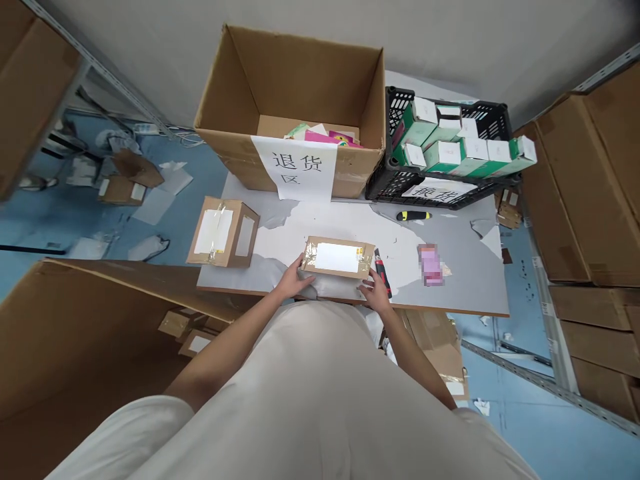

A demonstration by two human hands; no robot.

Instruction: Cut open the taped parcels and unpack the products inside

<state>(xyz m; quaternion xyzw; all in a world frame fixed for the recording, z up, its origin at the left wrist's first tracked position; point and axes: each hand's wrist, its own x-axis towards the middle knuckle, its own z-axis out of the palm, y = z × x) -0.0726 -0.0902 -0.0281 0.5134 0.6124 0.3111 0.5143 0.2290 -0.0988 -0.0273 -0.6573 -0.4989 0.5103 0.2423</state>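
Note:
A small taped cardboard box (336, 258) with a white label lies on the table in front of me. My left hand (294, 280) is at its left end, fingers against the side and thumb spread toward me. At the right near corner, my right hand (376, 293) has its fingers curled against the cardboard, so the box sits between both hands. Close beside the right hand lies a red and black utility knife (383, 273). A second taped box (223, 232) with white labels stands at the table's left end.
Behind, a large open carton (240, 157) holds colourful packages, beside a black crate (395, 183) of green-and-white boxes. A yellow and black knife (414, 216) and a blurred pink item (431, 265) lie on the table (470, 280). A big open carton (100, 293) stands at lower left.

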